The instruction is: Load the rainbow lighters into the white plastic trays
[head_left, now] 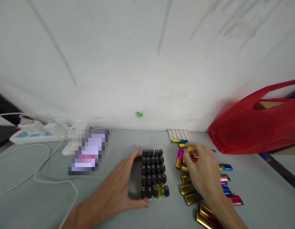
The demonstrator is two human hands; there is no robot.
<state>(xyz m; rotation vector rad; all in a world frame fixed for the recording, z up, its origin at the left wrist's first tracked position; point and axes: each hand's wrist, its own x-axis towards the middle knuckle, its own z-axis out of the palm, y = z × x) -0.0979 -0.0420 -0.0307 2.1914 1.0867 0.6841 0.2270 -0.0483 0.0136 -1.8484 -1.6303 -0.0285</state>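
A rack (159,196) holds rows of small upright pieces with black tops (153,169), each with a small round metal end. One spot in its near row shows a yellowish gap. My left hand (122,181) grips the rack from the left, thumb at the near edge and fingers at the far corner. On the right lies a loose pile of shiny metallic casings (186,190), like lighter sleeves, in gold, rainbow, red and blue. My right hand (203,168) reaches over the pile with fingers bent and closed; what its fingertips hold is hidden.
A white perforated tray (180,135) lies against the wall, behind the casings. A red bag (252,127) stands at the right. On the left are a phone with a blurred screen (89,152), a white power strip (40,133) and a loose white cable (54,182).
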